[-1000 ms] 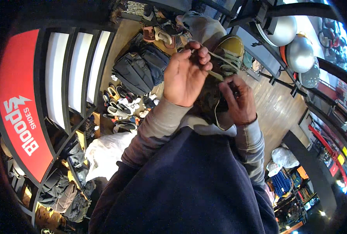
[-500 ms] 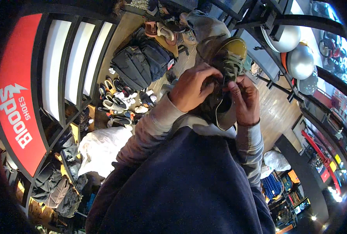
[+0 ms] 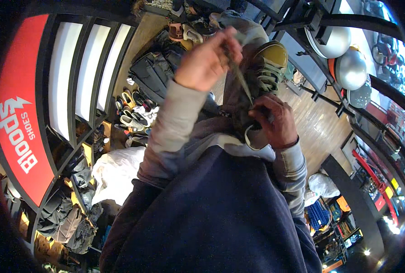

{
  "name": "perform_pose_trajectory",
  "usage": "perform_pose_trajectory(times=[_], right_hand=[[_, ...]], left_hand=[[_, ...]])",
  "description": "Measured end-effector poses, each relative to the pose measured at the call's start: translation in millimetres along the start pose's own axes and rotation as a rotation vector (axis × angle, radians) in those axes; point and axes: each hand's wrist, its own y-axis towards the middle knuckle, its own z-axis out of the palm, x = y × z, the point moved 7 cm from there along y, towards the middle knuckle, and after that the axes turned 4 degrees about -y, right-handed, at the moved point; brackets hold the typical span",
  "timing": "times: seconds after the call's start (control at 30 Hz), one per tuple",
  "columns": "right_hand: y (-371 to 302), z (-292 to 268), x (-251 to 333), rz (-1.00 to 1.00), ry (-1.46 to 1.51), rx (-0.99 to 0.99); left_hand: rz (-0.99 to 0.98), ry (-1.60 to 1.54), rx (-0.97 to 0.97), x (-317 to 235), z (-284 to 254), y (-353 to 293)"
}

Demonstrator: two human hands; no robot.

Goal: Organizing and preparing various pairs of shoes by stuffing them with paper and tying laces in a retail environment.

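Observation:
A dark sneaker [image 3: 255, 86] with a mustard-yellow toe cap and greenish laces rests on my lap, toe pointing away from me. Its pale lining shows at the opening. My left hand [image 3: 207, 63], smeared by motion, is raised to the left of the shoe with fingers closed on one end of a shoelace [image 3: 244, 85]. That lace runs taut from the hand down to the upper eyelets. Against the shoe's upper, beside the collar, my right hand [image 3: 277, 120] has its thumb and fingers pinched; what exactly lies between the fingertips is partly hidden.
Several loose shoes [image 3: 134, 109] lie on the floor to the left, near a black backpack [image 3: 150, 75] and a white plastic bag [image 3: 118, 175]. A red sign panel [image 3: 25, 109] and black shelving stand far left. Silver helmets [image 3: 350, 70] hang on a rack at right.
My left hand has moved up and left away from the shoe, drawing the lace out taut. My right hand has shifted slightly down toward the shoe's collar.

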Motion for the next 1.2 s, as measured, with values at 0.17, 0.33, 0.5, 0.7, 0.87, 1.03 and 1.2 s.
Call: perform_pose_trajectory(times=[0.17, 0.33, 0.5, 0.7, 0.87, 1.03, 1.2], right_hand=[[-5, 0, -6, 0.004, -0.061, 0.014], [-10, -8, -21, 0.036, 0.093, -0.071], [-14, -20, -39, 0.214, 0.050, -0.147], [-8, -17, -23, 0.080, -0.120, -0.137], [-9, -19, -21, 0.084, -0.085, -0.130], [-9, -18, -17, 0.065, -0.070, -0.169], [-11, -17, -20, 0.091, -0.072, -0.178]], left_hand=[[0.147, -0.220, 0.073, -118, -30, -7], [0.408, 0.734, -0.385, -159, 2, -50], [0.402, 1.882, -0.076, -80, 55, -47], [0.183, 1.759, 0.158, 18, 57, -39], [0.126, 1.759, 0.203, 36, 60, -37], [0.172, 1.648, 0.192, 40, 52, -35], [0.139, 1.603, 0.230, 38, 54, -33]])
